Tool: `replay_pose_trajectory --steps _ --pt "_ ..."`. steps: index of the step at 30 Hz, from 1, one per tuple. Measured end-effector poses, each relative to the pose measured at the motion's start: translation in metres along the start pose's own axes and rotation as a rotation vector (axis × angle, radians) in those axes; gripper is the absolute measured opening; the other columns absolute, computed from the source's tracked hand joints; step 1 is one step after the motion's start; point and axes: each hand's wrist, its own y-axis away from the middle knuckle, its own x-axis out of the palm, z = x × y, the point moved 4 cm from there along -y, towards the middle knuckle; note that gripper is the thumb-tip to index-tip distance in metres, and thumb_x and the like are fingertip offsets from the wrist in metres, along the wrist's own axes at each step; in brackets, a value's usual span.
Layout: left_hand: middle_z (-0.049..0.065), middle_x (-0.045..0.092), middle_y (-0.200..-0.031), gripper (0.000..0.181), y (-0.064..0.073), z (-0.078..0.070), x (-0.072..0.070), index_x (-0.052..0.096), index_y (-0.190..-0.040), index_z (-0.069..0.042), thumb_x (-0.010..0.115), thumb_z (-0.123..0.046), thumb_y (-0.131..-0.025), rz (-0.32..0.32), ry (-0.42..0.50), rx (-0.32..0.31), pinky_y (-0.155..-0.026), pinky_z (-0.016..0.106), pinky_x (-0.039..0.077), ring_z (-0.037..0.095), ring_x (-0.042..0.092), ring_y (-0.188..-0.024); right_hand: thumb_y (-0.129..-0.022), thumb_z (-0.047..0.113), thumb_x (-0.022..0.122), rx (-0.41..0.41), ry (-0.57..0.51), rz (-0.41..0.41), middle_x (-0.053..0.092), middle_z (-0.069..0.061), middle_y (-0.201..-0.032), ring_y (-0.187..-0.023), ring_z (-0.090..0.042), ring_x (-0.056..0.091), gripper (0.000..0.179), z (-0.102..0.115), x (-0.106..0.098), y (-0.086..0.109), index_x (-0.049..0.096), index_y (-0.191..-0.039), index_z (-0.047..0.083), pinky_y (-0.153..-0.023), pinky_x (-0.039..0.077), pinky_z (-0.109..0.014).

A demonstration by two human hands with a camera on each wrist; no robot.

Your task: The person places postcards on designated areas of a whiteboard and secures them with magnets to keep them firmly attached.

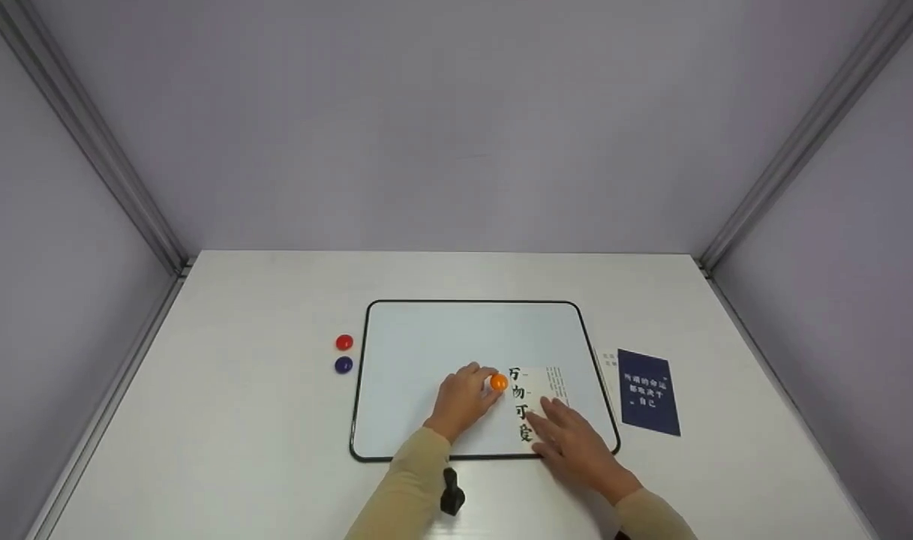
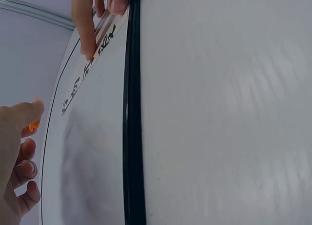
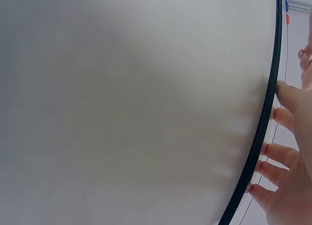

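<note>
Card (image 1: pixel 539 382): probably light, flexible, easily creased, best taken by its edges; right hand (image 1: pixel 580 442) rests on it, fingers extended; left hand (image 1: pixel 460 397) pinches orange magnet (image 1: pixel 499 382).

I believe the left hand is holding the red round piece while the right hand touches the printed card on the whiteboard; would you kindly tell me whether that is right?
The colour is wrong: the left hand holds the orange round piece, as the head view shows, while the right hand touches the printed card on the whiteboard.
</note>
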Motion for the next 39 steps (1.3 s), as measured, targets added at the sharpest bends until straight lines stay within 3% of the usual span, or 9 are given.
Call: replay_pose_trajectory --steps 6,15,25,39 --pt "0.002 0.067 -0.093 0.026 -0.004 -0.002 0.005 0.070 -0.110 -0.014 0.066 -0.031 -0.090 -0.005 -0.002 -0.009 -0.073 0.031 0.054 0.014 0.061 -0.079 -0.093 0.033 0.061 0.013 -0.015 -0.006 0.045 -0.017 -0.150 -0.140 -0.040 0.040 0.048 0.002 -0.001 -0.001 0.054 -0.137 0.016 -0.113 0.035 -0.056" --pt "0.002 0.069 -0.091 0.025 -0.011 -0.009 0.010 0.070 -0.108 -0.014 0.065 -0.031 -0.091 -0.033 -0.062 0.028 -0.069 0.031 0.054 0.017 0.066 -0.082 -0.092 0.032 0.062 -0.002 0.002 0.000 0.046 -0.018 -0.148 -0.139 -0.040 0.041 0.048 0.000 -0.001 -0.001 0.054 -0.136 0.015 -0.112 0.037 -0.056" --pt "0.002 0.069 -0.092 0.023 -0.020 -0.015 0.019 0.070 -0.111 -0.017 0.062 -0.028 -0.092 0.022 -0.077 0.010 -0.068 0.031 0.053 0.017 0.067 -0.083 -0.091 0.031 0.063 -0.023 0.024 -0.030 0.048 -0.018 -0.146 -0.136 -0.040 0.044 0.047 0.001 -0.001 -0.002 0.056 -0.135 0.015 -0.109 0.040 -0.056" --pt "0.003 0.070 -0.098 0.028 -0.024 -0.026 0.030 0.067 -0.119 -0.019 0.059 -0.029 -0.095 0.080 -0.076 0.008 -0.071 0.031 0.053 0.017 0.065 -0.085 -0.092 0.032 0.062 -0.026 0.024 -0.010 0.048 -0.018 -0.147 -0.136 -0.041 0.044 0.047 0.001 -0.001 -0.003 0.055 -0.136 0.015 -0.110 0.039 -0.057"
